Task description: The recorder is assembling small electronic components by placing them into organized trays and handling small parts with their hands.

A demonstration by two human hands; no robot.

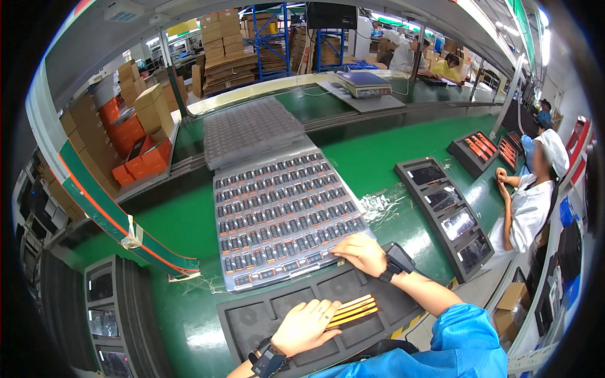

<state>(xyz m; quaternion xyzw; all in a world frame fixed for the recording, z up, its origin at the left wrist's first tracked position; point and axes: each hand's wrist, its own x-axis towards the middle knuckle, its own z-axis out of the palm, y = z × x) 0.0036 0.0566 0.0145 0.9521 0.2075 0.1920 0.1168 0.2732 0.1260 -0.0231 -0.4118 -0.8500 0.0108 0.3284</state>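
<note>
My left hand [307, 324] is closed over the left ends of several slim yellow-orange and black bars [354, 310], just above a black foam tray [246, 320] with recessed compartments. At the near right corner of a clear plastic tray [228, 277], my right hand [362, 253] has its fingers pinched together. Whatever lies between those fingertips is hidden. Rows of small dark parts [283, 208] with orange bits fill the plastic tray. Both wrists wear a black band with a device on it.
More plastic trays [252, 129] are stacked behind the filled one. On the right, a foam tray [441, 205] holds flat dark pieces beside a co-worker [535, 195]. Stacked foam trays [120, 315] stand at left, near a green-and-orange post [107, 214]. A scale [364, 84] sits beyond.
</note>
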